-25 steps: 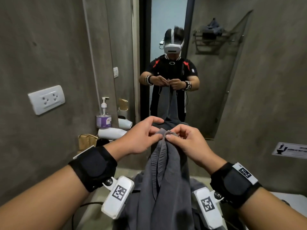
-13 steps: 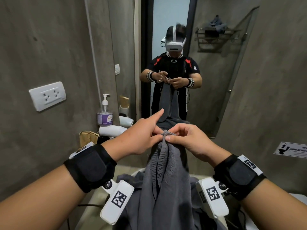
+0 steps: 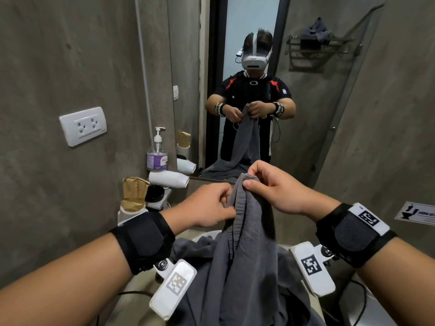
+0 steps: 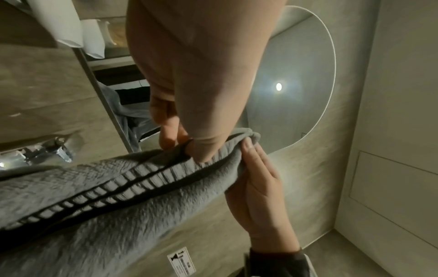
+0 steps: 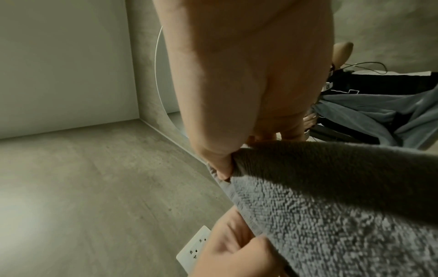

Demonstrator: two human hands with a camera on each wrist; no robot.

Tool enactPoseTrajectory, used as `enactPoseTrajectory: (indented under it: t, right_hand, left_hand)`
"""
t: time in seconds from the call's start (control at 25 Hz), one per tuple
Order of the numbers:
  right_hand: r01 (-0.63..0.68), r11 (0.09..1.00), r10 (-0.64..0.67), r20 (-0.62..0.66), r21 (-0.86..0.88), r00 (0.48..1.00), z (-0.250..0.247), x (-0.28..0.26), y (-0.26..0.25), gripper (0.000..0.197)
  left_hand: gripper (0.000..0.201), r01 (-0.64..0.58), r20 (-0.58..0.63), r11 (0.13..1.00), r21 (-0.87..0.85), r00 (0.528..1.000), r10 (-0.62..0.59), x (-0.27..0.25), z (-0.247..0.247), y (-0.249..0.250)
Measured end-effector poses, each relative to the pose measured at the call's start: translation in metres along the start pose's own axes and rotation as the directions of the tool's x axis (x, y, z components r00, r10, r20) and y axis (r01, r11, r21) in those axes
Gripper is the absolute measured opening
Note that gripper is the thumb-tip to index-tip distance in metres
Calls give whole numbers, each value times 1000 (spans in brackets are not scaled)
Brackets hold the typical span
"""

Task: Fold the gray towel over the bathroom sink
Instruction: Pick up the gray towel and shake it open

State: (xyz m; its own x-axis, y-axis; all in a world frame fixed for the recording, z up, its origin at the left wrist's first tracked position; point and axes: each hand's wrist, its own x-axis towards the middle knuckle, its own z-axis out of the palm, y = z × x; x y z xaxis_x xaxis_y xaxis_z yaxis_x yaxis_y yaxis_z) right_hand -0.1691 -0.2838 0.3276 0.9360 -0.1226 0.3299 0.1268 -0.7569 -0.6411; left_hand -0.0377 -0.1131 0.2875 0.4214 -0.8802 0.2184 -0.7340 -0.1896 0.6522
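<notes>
The right hand (image 3: 280, 189) was raised in front of the mirror (image 3: 247, 90), its fingers (image 3: 250, 184) pinching the top corner of the gray towel (image 3: 249, 255). The left hand (image 3: 207, 208), slightly lower, pinched the towel's edge just beside it. The towel hung down over the sink (image 3: 204, 235).

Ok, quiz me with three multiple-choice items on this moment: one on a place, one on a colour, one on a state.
1. Where does the pump bottle stand?
A. left of the mirror
B. on the wall rack
C. in the sink

2. What colour is the towel?
A. white
B. gray
C. red

3. How is the towel held?
A. folded flat
B. left hand alone
C. pinched by both hands, hanging

Answers: 1 A, it stands by the left wall. 2 B, gray in all views. 3 C, the left hand and right hand pinch its top.
</notes>
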Motion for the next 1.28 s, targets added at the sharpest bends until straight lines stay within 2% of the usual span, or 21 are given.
enactPoseTrajectory:
  t: [0.12, 0.24, 0.32, 0.4, 0.48, 0.64, 0.72, 0.8, 0.88, 0.96, 1.08, 1.2, 1.28]
  right_hand:
    - [51, 991, -55, -27, -122, 998, -3, -2, -2, 17]
    - [100, 988, -111, -92, -120, 989, -5, 6, -10, 11]
    - [116, 984, -133, -123, -133, 983, -8, 11, -16, 12]
    - [114, 982, -135, -142, -152, 981, -13, 13, -20, 12]
    - [91, 982, -117, -155, -165, 981, -20, 13, -22, 12]
    - [108, 978, -134, -146, -177, 980, -37, 15, -28, 17]
    - [137, 971, -163, -122, -198, 979, -39, 17, -33, 20]
    - [150, 963, -178, -111, -226, 978, -37, 19, -36, 18]
    - [145, 961, -176, -116, -236, 977, -36, 20, -34, 14]
    - [109, 968, -143, -137, -227, 980, -35, 19, -27, 13]
    - [60, 976, -98, -179, -207, 979, -33, 18, -22, 14]
    - [45, 987, -83, -248, -156, 965, -42, 23, -27, 16]
    - [51, 992, -81, -269, -117, 960, -50, 27, -30, 14]
  left_hand:
    - [25, -34, -133, 980, 195, 989, 61, 9, -25, 1]
    - [18, -78, -122, 933, 351, 984, 128, 16, -36, 10]
    - [8, -70, -78, 955, 288, 992, 97, 14, -30, 10]
    - [11, -22, -14, 994, 111, 1000, 23, 9, -24, 8]
    - [20, -19, -3, 1000, 20, 1000, 19, 5, -24, 8]
    - [23, -154, -153, 952, 263, 968, 199, 12, -57, 9]
    - [21, -134, -133, 909, 394, 970, 201, 19, -71, 7]
    - [19, -116, -92, 884, 453, 980, 176, 21, -69, 2]
    - [16, -84, -52, 931, 356, 993, 110, 17, -59, -8]
    - [16, -18, -3, 990, 138, 1000, 19, 10, -46, -17]
    - [22, 43, 30, 997, -60, 999, -41, 0, -18, -24]
    - [25, 62, -40, 998, 14, 997, -61, -10, 12, -36]
    - [13, 59, 2, 997, 46, 998, -59, -14, 27, -47]
